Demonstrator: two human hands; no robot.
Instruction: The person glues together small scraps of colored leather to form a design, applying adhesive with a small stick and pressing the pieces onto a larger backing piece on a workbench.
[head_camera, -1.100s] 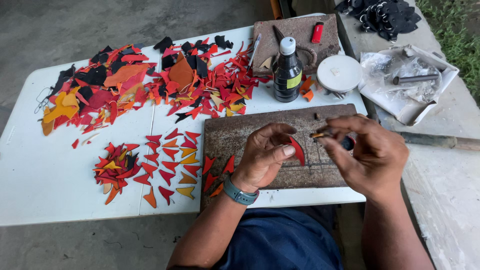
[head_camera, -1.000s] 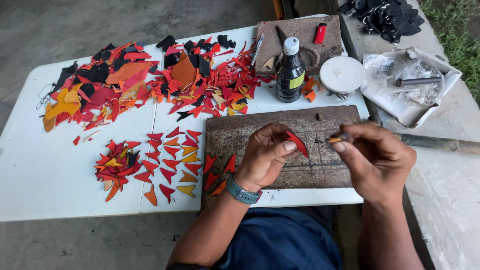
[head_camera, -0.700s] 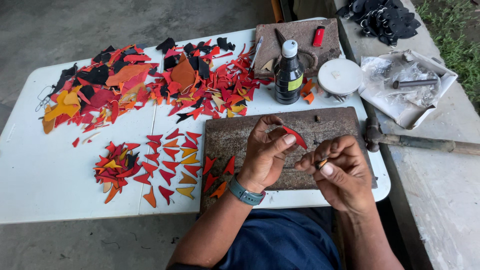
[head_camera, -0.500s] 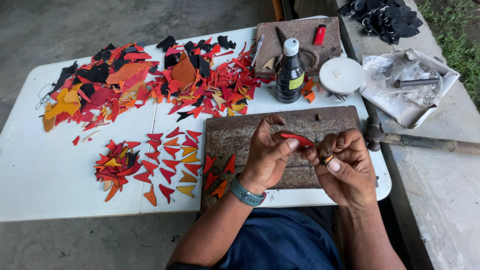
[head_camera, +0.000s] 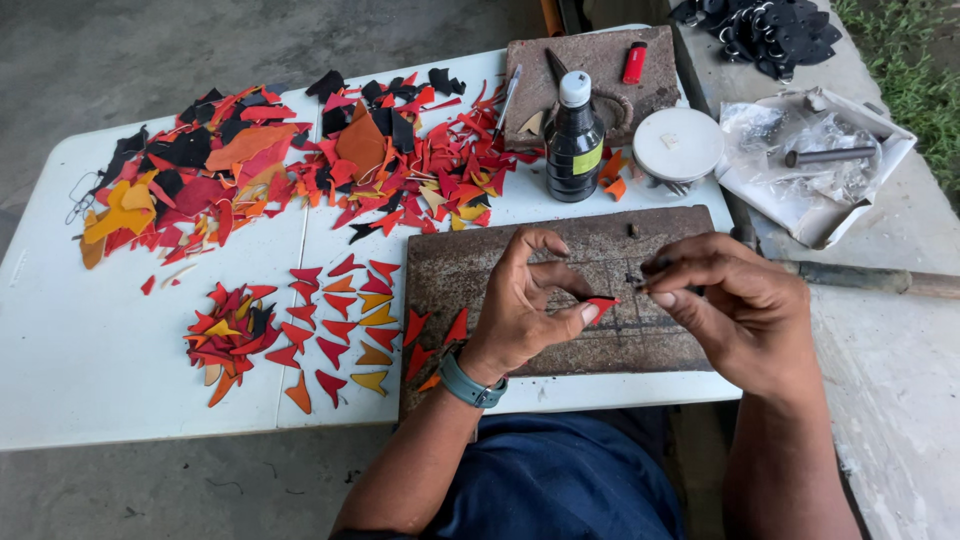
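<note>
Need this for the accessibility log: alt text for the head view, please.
Over a worn board on a white table, the left hand pinches a small red leather piece while the right hand holds a small dark thing near it. Red, orange and black scraps lie spread at the left.

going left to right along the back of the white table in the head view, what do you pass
Big heap of red, orange and black leather scraps → dark glass bottle with a white cap → round white lid → open white cardboard box of clear plastic bags
</note>
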